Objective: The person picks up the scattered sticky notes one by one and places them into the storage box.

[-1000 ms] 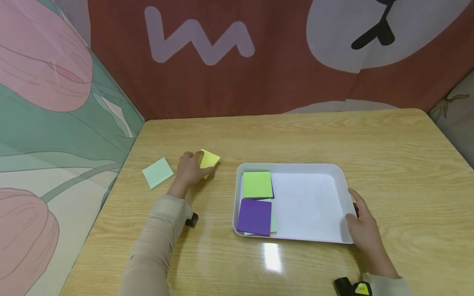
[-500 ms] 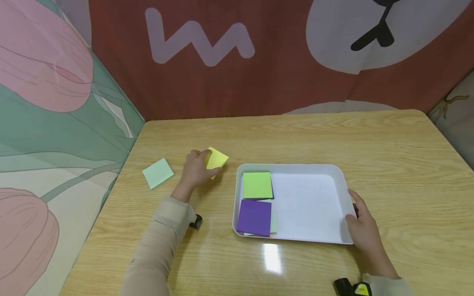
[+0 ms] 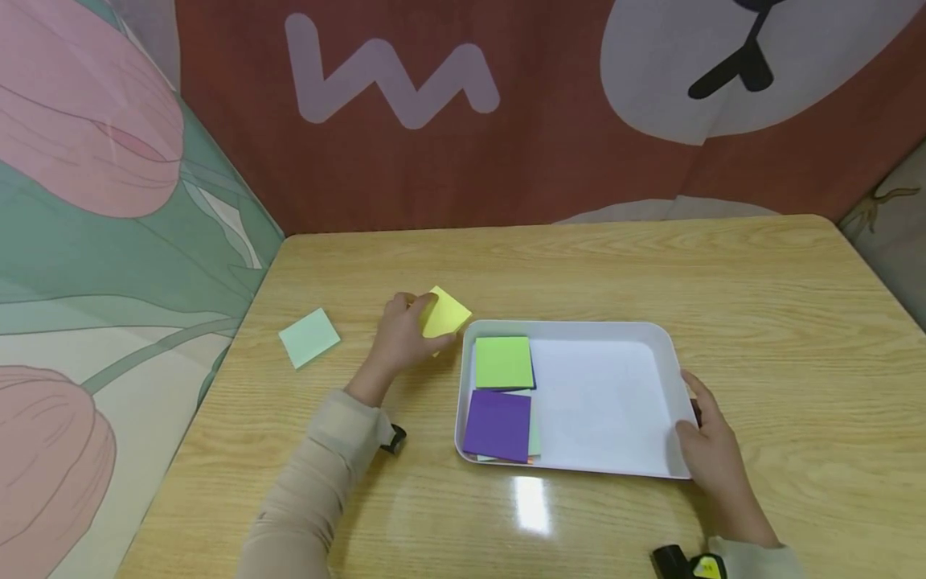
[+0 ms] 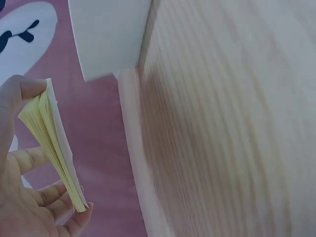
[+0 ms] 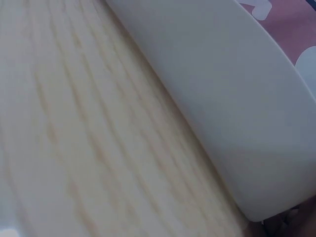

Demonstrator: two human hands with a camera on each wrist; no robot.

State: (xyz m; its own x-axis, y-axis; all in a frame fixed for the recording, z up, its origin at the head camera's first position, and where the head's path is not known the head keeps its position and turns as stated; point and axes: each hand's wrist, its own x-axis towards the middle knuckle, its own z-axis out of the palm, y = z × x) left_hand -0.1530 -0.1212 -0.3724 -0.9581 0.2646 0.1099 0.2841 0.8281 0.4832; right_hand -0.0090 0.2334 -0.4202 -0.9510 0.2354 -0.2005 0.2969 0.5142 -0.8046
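My left hand (image 3: 405, 334) pinches a yellow sticky note pad (image 3: 447, 312) between thumb and fingers, just left of the white tray (image 3: 600, 328). In the left wrist view the yellow pad is seen edge-on, its sheets fanned a little, held above the table. My right hand (image 3: 712, 446) grips the tray's right end, thumb over the rim. Inside the tray, along its left side, lie a lime green pad (image 3: 502, 362) and a purple pad (image 3: 497, 426), with edges of other pads showing beneath them. The right wrist view shows mostly the tray's outer wall (image 5: 227, 98).
A pale mint green pad (image 3: 309, 338) lies on the wooden table (image 3: 579, 269) to the left of my left hand. Behind the table's far edge hangs a red-brown printed cloth (image 3: 434, 177). Another printed cloth (image 3: 145, 265) covers the left side.
My left hand has carried the yellow pad to the right, up close to the tray's left rim. The right hand and the tray have stayed in place.
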